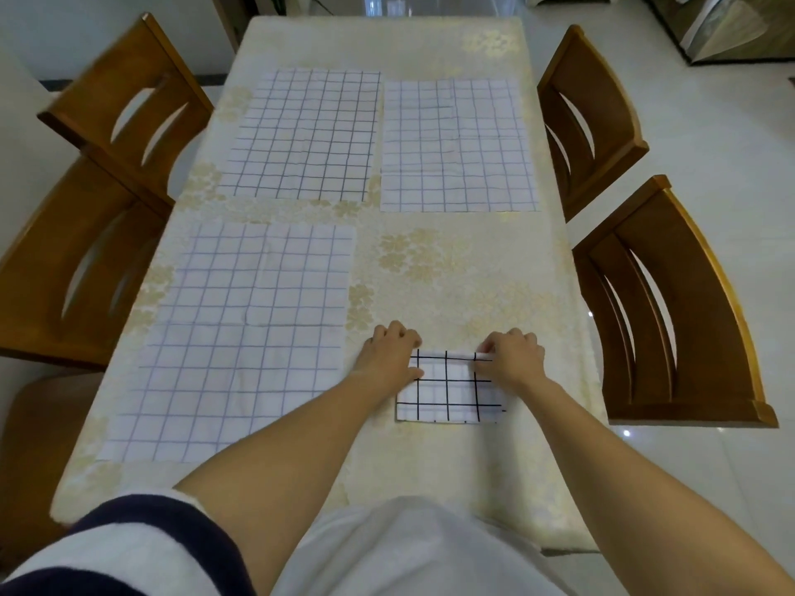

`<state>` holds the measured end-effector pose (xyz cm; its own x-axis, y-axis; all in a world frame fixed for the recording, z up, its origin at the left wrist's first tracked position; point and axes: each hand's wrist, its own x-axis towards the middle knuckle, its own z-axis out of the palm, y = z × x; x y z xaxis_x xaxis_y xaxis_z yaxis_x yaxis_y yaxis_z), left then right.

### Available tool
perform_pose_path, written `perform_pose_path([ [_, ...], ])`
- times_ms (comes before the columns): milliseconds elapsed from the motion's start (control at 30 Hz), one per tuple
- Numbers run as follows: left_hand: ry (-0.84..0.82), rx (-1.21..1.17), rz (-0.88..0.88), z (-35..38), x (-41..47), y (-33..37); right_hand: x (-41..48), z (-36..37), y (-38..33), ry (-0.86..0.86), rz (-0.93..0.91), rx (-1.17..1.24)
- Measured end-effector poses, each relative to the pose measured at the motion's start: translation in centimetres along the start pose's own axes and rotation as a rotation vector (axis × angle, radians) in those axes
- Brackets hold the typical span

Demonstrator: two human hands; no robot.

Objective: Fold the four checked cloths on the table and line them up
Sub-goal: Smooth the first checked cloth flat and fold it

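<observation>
Three white checked cloths lie spread flat on the table (451,268): one at the far left (301,135), one at the far right (458,146), one at the near left (241,342). A fourth checked cloth (449,393), folded into a small rectangle with bold black lines, lies near the front right. My left hand (389,352) grips its far left corner with curled fingers. My right hand (512,357) pinches its far right corner, where the top edge is slightly lifted.
The table carries a pale yellow flowered tablecloth. Two wooden chairs (107,174) stand along the left side and two more wooden chairs (662,303) along the right. Bare tablecloth shows between the far right cloth and the folded one.
</observation>
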<state>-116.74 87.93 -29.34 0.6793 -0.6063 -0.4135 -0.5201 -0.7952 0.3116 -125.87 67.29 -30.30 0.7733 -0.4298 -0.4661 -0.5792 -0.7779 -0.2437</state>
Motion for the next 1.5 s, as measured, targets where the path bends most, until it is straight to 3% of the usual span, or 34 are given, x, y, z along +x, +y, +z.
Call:
perform_pose_path([
  [100,0.005,-0.060,-0.015,0.2,0.1,0.0,-0.1,-0.9,0.0,-0.060,-0.024,0.123],
  [200,0.046,-0.247,-0.086,0.6,-1.0,-0.8,-1.6,-0.7,0.7,-0.002,-0.064,0.456],
  [300,0.095,-0.464,-0.189,0.9,-2.3,-1.5,-3.8,0.7,1.1,0.073,-0.101,0.571],
  [567,0.355,-1.012,-0.267,-0.3,-6.2,-1.5,-8.4,-0.1,-0.9,0.134,-0.083,0.917],
  [667,0.253,-1.237,-0.204,-1.0,-7.6,-1.0,-10.8,-1.2,-1.5,0.199,-0.055,1.007],
  [767,0.132,-1.162,-0.127,0.0,-9.2,0.1,-14.4,-2.1,-1.1,0.256,-0.053,1.006],
  [967,0.254,-1.080,-0.059,2.2,-14.4,4.9,-22.0,-1.0,2.1,0.303,0.039,0.969],
  [1200,0.152,-1.090,0.055,5.5,-18.5,8.4,-27.6,1.4,5.0,0.352,0.234,1.025],
  [1500,0.282,-1.111,0.021,2.2,-19.0,13.2,-26.9,-2.3,7.3,0.385,0.108,1.191],
])
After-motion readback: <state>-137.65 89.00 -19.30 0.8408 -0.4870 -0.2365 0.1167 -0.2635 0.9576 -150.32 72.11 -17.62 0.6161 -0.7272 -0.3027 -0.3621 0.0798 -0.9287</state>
